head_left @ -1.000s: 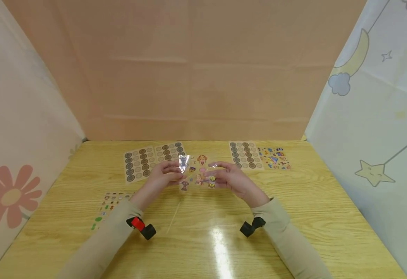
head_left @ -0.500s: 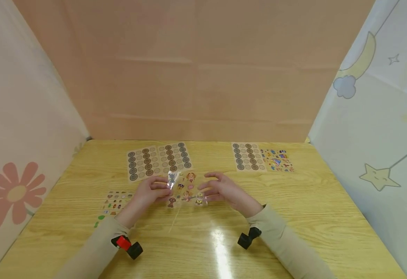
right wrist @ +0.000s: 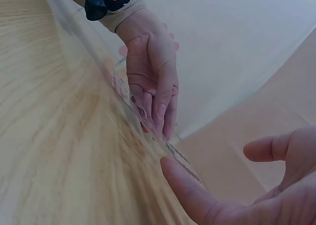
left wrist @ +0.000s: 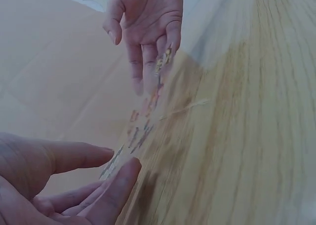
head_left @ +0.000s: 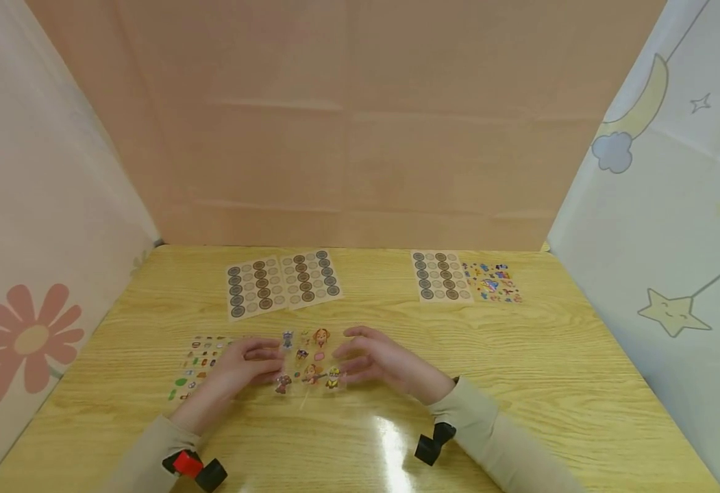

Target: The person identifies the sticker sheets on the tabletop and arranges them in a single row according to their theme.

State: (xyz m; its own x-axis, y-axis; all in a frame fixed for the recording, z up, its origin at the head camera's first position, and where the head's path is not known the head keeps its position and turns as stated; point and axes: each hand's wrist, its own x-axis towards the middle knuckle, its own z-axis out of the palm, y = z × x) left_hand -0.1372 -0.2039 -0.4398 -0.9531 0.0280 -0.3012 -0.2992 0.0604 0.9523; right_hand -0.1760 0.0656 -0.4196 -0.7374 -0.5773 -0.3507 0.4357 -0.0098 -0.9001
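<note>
My left hand pinches the left edge of a clear sticker sheet with cartoon puppy stickers, between thumb and fingers. In the left wrist view the sheet appears almost edge-on, just above the table, with a shadow beneath it. My right hand is at the sheet's right edge, its thumb and fingers spread apart with no grip on it. Whether its fingertips touch the sheet I cannot tell. Partly behind the left hand and forearm lies another clear sheet of small stickers.
Two sheets of round brown and grey stickers lie at the back left of the wooden table. A similar round-sticker sheet and a colourful sticker sheet lie at the back right. Fabric walls enclose the table.
Both hands have come nearer to me and shifted left, and the puppy sticker sheet has been lowered toward the table. The right hand's fingers have moved off the sheet's right side.
</note>
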